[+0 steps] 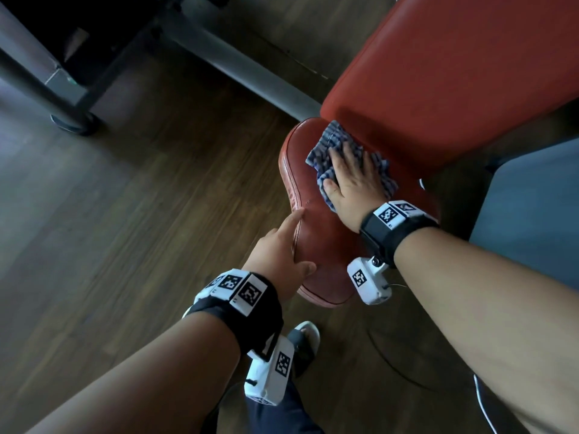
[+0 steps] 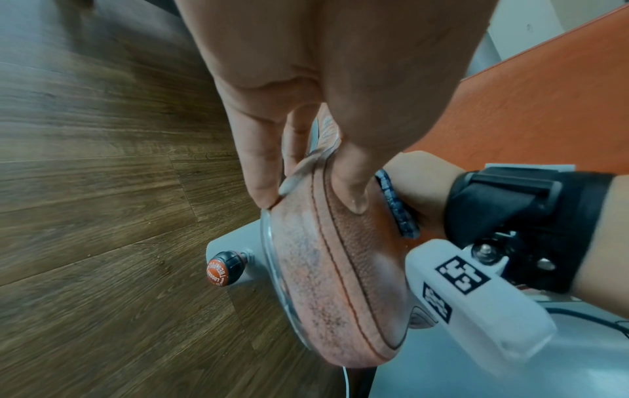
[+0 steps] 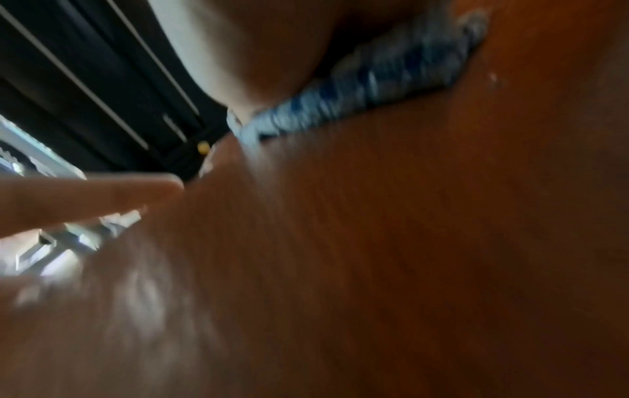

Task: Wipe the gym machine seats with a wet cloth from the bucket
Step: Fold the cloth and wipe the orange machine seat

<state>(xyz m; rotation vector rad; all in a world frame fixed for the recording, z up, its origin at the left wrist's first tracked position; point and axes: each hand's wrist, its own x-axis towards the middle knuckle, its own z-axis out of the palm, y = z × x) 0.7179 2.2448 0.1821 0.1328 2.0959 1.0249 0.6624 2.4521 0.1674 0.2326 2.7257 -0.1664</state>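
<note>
The red leather seat of the machine sits mid-frame, below its red backrest. A blue checked cloth lies on the seat's far end, against the backrest. My right hand presses flat on it, fingers spread. My left hand holds the seat's left edge, thumb on top, index finger along the seam. In the left wrist view the thumb is on the seat and the fingers run down its side; the cloth shows edge-on. The blurred right wrist view shows the cloth on the seat.
A grey frame beam runs behind the seat. A dark machine leg with a foot stands at far left on the wooden floor. A grey surface lies right. An orange adjustment knob sticks out under the seat. My sandalled foot is below.
</note>
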